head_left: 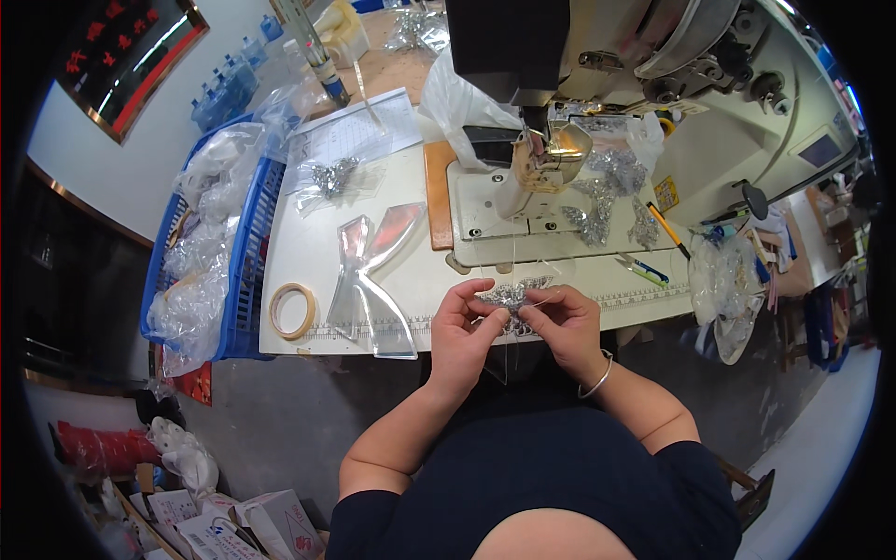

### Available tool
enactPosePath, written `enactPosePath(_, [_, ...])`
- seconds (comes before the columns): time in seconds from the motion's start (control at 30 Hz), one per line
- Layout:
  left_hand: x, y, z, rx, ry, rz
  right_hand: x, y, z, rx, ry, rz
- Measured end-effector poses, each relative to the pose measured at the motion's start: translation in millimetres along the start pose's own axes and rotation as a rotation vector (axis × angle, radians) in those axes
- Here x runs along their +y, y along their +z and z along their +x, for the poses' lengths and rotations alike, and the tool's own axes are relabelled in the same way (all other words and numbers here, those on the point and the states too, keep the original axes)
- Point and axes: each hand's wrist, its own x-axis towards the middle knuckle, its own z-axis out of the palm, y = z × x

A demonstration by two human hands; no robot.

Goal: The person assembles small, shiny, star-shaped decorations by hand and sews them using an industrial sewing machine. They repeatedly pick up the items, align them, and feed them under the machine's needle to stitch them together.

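Note:
A small silver, glittering beaded piece (510, 297) is held between my two hands, just off the front edge of the sewing table. My left hand (457, 331) pinches its left side with thumb and forefinger. On its other side, my right hand (566, 327) grips it the same way, and a bangle circles that wrist. Thin threads run from around the piece, up toward the sewing machine (551, 163) and down below the table edge. Several similar silver pieces (590, 222) lie to the right of the machine's needle area. My fingers cover part of the held piece.
Shiny clear-and-silver cut shapes (378, 280) and a tape roll (293, 312) lie on the left. Beyond them stands a blue basket (248, 271) of plastic bags. An orange pen (668, 230) and a green-and-blue tool (642, 269) rest at right. Cartons (280, 523) sit on the floor.

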Motion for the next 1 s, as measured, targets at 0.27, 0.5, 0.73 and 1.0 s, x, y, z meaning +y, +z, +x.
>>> enactPosePath(0.27, [-2, -9, 8, -0.071, -0.050, -0.050, -6, -4, 4, -0.028, -0.130, -0.118])
enactPosePath(0.5, [-1, -4, 7, -0.050, 0.065, -0.052, -7, -4, 5, -0.022, -0.096, -0.101])
enactPosePath(0.73, [-5, -4, 9, -0.058, 0.163, -0.038, -2, -2, 4, -0.012, -0.085, -0.085])
enactPosePath(1.0, [-6, -2, 13, -0.100, 0.056, -0.130, -16, 3, 6, 0.042, 0.019, -0.044])
